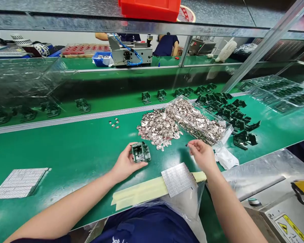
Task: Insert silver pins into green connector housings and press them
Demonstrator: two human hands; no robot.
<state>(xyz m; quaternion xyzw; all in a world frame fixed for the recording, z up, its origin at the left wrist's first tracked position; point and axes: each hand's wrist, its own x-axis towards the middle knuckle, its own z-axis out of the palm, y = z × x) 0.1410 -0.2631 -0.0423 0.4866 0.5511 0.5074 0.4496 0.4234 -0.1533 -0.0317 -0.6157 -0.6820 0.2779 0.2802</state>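
One green part [141,152], in left hand [125,165]

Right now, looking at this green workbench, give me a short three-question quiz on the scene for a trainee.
1. True or false: the left hand holds a small dark green boxy plastic part.
2. Multiple choice: the loose heap of small shiny metal pieces lies A) beside the long clear plastic tray, B) in a blue bucket, C) on a wooden chair.
3. Short answer: what does the right hand pinch at its fingertips?
Key: 1 true; 2 A; 3 a tiny dark piece.
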